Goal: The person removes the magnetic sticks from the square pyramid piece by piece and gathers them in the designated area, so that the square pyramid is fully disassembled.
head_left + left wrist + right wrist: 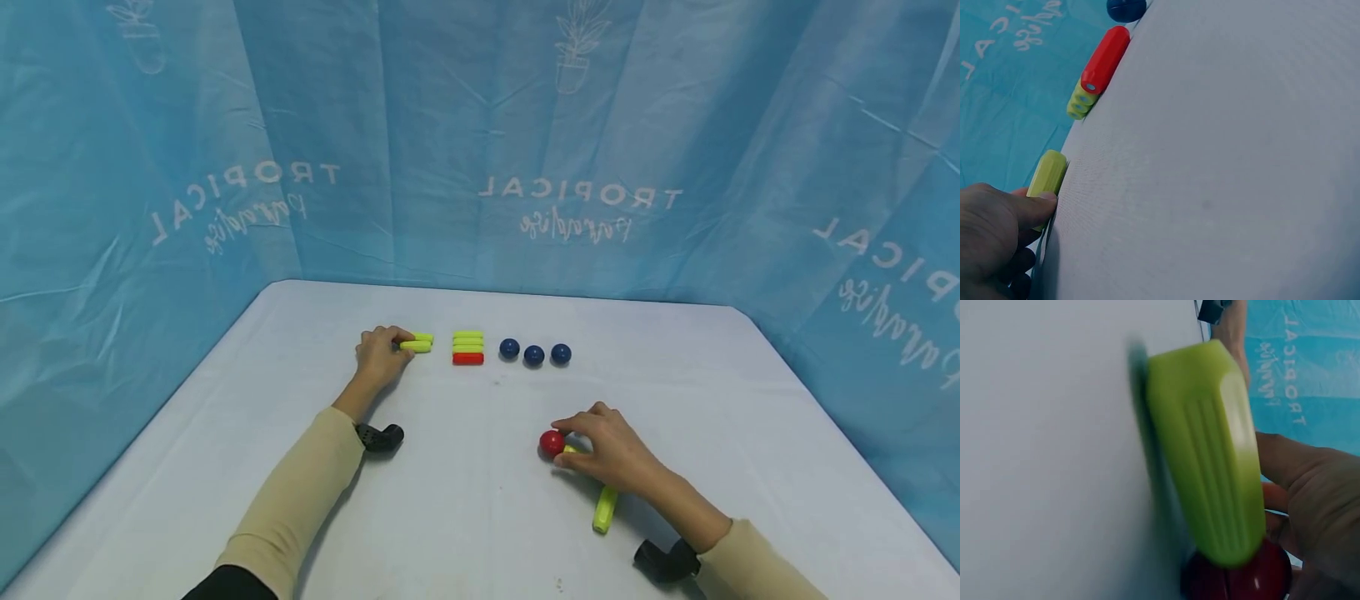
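Observation:
My left hand [381, 357] pinches a yellow-green stick [416, 347] at the far left of the table; a second yellow-green stick [424, 337] lies right behind it. In the left wrist view, thumb and fingers close on the near end of that stick [1049, 175]. My right hand [611, 446] has its thumb and finger around a red ball [552, 443]. A yellow-green piece [573, 449] shows between those fingers. Below the palm lies a yellow-green grooved stick [1210, 450]; the hand hides how the two pieces relate.
Yellow-green sticks [468, 342] lie in a row with a red stick [468, 359] at the front. To their right sit three dark blue balls [534, 356]. A white cloth [450, 500] covers the table, and blue printed curtains [435, 125] surround it.

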`<state>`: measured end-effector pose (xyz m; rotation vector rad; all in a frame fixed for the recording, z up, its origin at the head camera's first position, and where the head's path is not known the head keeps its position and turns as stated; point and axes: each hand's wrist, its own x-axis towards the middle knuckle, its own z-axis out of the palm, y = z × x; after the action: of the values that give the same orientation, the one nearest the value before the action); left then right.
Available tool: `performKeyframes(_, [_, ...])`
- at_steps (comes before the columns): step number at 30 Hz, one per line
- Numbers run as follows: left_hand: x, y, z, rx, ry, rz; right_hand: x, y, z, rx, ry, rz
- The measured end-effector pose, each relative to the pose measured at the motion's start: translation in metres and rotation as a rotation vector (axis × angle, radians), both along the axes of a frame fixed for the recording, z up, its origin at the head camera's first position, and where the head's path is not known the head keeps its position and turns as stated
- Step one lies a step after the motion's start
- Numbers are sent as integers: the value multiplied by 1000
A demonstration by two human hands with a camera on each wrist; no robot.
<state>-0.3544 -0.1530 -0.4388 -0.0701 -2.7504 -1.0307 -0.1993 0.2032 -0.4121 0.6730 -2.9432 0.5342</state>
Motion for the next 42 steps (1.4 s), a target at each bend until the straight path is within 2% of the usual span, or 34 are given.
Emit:
performKeyframes(6, [1, 0, 0, -7, -12, 3, 11, 15, 1, 56, 37, -33])
performKeyframes(14, [0, -3, -2, -1, 0, 20, 19, 27, -2, 46, 73, -49])
performKeyframes(23, [3, -4, -2, 6, -12, 20, 10, 20, -5, -7, 65, 24])
performKeyframes(28, [11, 0, 2, 9, -16, 37, 4, 8, -5, -8, 38, 60])
performKeyframes(31, [23, 8, 6, 52, 11, 19, 2, 2, -4, -5, 36, 67])
performKeyframes(35, [55, 28, 15, 141, 31, -99, 1, -4, -2, -8, 30, 68])
performKeyframes(39, [95, 56, 24, 186, -52, -243, 0, -7, -2, -9, 39, 66])
performKeyframes(42, [119, 75, 24, 173, -134, -344, -1, -9, -2, -13, 35, 68])
